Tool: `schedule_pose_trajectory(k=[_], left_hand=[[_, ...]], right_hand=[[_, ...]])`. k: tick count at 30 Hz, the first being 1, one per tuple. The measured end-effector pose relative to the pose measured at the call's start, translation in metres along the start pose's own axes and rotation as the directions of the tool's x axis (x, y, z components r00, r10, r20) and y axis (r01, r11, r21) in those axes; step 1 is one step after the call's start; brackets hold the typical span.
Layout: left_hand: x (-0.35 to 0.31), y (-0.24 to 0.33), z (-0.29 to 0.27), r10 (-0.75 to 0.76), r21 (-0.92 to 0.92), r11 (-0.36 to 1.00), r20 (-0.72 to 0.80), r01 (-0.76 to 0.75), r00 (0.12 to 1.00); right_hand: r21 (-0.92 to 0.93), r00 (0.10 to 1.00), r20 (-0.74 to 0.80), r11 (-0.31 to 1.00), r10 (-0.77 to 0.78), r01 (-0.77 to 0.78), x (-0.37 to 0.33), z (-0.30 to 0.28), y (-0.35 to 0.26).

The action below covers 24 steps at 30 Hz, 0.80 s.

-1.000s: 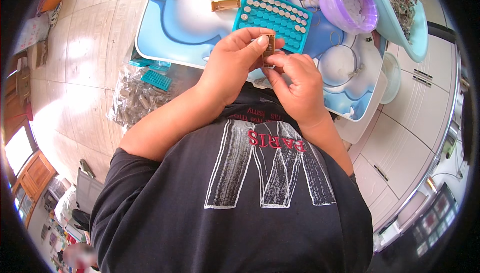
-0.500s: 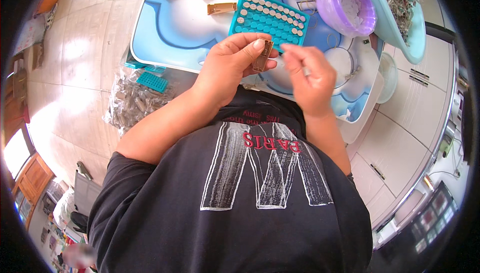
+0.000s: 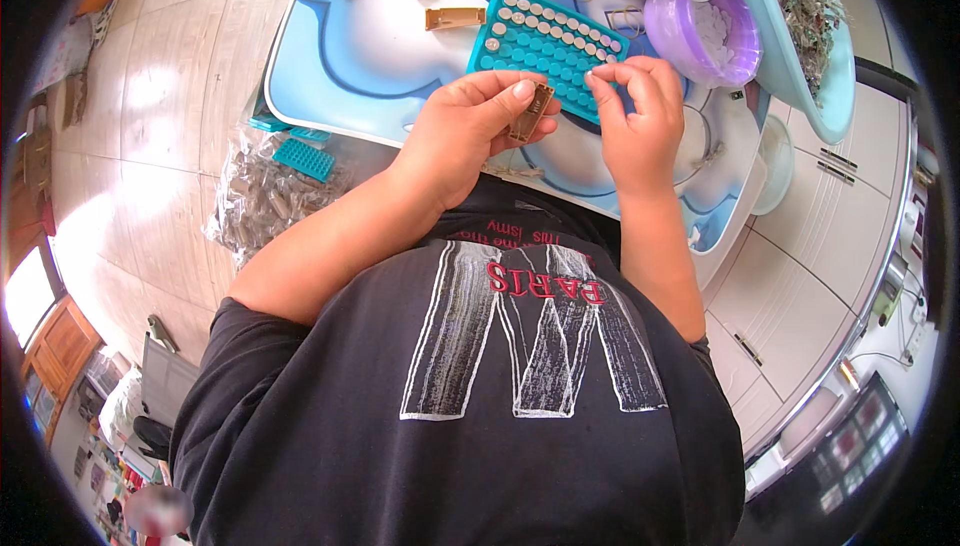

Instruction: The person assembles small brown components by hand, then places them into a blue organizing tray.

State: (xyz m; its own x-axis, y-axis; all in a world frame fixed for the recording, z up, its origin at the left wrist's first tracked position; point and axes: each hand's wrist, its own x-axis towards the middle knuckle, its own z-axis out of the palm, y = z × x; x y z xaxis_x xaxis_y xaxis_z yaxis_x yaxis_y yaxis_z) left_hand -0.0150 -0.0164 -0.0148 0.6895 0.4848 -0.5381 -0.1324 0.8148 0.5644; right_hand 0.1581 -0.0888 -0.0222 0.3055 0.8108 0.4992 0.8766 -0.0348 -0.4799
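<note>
My left hand (image 3: 462,126) grips a small brown plastic casing (image 3: 530,114), long and hollow, between thumb and fingers. It is held upright just before the near edge of a teal tray (image 3: 490,64) with rows of round pockets. Silver coin-shaped discs (image 3: 542,15) fill the tray's far rows, while the near pockets show bare teal. Over the tray's right part, my right hand (image 3: 645,116) is closed with thumb and index fingertips together. Whatever lies between those fingertips is too small to make out.
Several similar brown casings (image 3: 455,18) lie on the blue-and-white table (image 3: 330,96). At the right stand a purple bowl (image 3: 660,31) of white pieces and a pale teal basin (image 3: 835,111) of tangled parts. A clear bag (image 3: 265,196) of small parts sits left, below the table edge.
My right hand has gone from beside the casing up and right to the tray, its fingertips now pinched there. My left hand keeps the casing in nearly the same place.
</note>
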Motion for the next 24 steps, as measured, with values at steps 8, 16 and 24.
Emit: schedule_pose_trajectory(k=[8,16,24], left_hand=[[0.004,-0.003,-0.001,0.010,-0.052,0.999,0.011,-0.009,1.000],[0.006,-0.006,-0.004,0.000,-0.057,0.998,-0.009,0.000,1.000],[0.002,0.000,0.002,-0.016,-0.032,0.999,-0.023,0.015,1.000]], right_hand=[[0.181,0.997,0.043,0.982,-0.068,0.059,-0.002,0.001,-0.039],[0.228,0.993,0.081,0.971,-0.086,0.065,-0.005,-0.002,-0.038],[-0.003,0.975,-0.043,0.976,0.217,-0.218,-0.011,-0.005,0.010]])
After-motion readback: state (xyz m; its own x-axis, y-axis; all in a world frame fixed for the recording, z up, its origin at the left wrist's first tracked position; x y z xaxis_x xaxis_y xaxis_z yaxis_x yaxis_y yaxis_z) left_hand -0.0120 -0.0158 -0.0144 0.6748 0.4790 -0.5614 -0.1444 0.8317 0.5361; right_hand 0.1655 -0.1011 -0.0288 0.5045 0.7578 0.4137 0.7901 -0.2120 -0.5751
